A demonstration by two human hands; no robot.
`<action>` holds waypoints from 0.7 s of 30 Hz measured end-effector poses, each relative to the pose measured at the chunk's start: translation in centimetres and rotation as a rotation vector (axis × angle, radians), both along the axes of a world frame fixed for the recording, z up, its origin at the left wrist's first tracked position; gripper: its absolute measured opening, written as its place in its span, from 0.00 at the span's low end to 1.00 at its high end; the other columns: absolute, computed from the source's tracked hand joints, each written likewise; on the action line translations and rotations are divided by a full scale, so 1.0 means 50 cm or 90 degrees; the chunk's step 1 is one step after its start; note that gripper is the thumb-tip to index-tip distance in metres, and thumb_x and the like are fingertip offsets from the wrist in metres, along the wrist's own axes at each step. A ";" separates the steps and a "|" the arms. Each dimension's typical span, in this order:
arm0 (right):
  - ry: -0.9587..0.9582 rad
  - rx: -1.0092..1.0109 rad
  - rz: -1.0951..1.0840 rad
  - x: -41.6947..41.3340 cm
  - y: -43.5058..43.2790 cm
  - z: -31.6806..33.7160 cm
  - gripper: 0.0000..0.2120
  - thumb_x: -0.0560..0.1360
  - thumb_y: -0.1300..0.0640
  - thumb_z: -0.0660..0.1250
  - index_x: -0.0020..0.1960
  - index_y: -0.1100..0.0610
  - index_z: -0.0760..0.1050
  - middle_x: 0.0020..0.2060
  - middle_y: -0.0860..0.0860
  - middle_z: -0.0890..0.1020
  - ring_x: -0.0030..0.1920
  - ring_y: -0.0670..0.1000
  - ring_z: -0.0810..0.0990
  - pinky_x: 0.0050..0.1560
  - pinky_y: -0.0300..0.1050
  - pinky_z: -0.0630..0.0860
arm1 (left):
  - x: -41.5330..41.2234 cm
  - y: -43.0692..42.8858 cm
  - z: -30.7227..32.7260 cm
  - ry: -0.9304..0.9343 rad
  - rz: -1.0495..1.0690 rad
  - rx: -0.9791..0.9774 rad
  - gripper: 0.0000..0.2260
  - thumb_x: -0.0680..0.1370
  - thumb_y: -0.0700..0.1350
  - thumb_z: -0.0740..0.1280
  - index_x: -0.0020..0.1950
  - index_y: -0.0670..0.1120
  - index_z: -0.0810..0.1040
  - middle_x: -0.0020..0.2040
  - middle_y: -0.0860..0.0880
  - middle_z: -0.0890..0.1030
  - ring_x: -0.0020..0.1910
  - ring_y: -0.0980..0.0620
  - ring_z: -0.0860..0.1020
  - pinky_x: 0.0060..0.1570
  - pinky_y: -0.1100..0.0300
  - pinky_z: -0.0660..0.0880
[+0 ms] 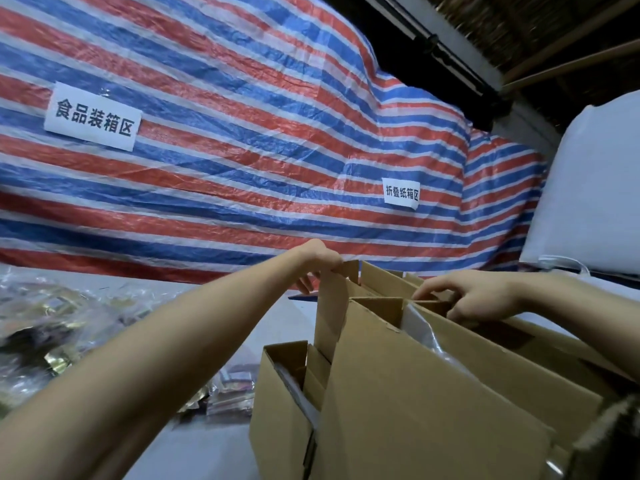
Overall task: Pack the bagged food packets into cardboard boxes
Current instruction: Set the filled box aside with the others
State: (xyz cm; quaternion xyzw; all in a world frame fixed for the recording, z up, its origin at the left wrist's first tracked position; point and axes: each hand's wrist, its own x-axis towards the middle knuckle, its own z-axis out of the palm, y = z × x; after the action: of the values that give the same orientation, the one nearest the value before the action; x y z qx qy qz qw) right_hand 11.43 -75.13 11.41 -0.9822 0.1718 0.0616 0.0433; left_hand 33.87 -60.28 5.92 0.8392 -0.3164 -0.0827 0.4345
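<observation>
An open brown cardboard box (415, 393) fills the lower right, its flaps standing up. My left hand (320, 261) reaches over the far side and grips the top edge of an upright flap (332, 306). My right hand (478, 296) curls over the right flap's edge at the box's far corner. Clear plastic (426, 337) shows inside the box. A heap of bagged food packets (45, 327) in clear and gold wrapping lies on the grey table (207, 445) at the left, with a few more packets (228, 393) beside the box.
A red, white and blue striped tarp (242, 150) hangs behind the table with two white paper signs (93, 116). A large white bag (588, 188) stands at the right. More cardboard (391, 278) sits behind the box.
</observation>
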 end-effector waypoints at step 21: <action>-0.149 -0.172 0.049 -0.080 0.175 0.063 0.23 0.80 0.60 0.65 0.71 0.43 0.69 0.73 0.49 0.67 0.71 0.51 0.69 0.70 0.49 0.70 | -0.155 0.205 0.019 -0.187 0.029 -0.058 0.16 0.83 0.46 0.65 0.35 0.44 0.74 0.32 0.49 0.75 0.29 0.56 0.73 0.25 0.67 0.69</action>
State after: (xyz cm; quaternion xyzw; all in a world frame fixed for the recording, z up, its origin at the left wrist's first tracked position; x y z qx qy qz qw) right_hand 7.41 -66.39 14.54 -0.9855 0.1344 -0.0751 -0.0718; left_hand 26.11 -50.03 6.89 0.8286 -0.3606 0.0654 0.4232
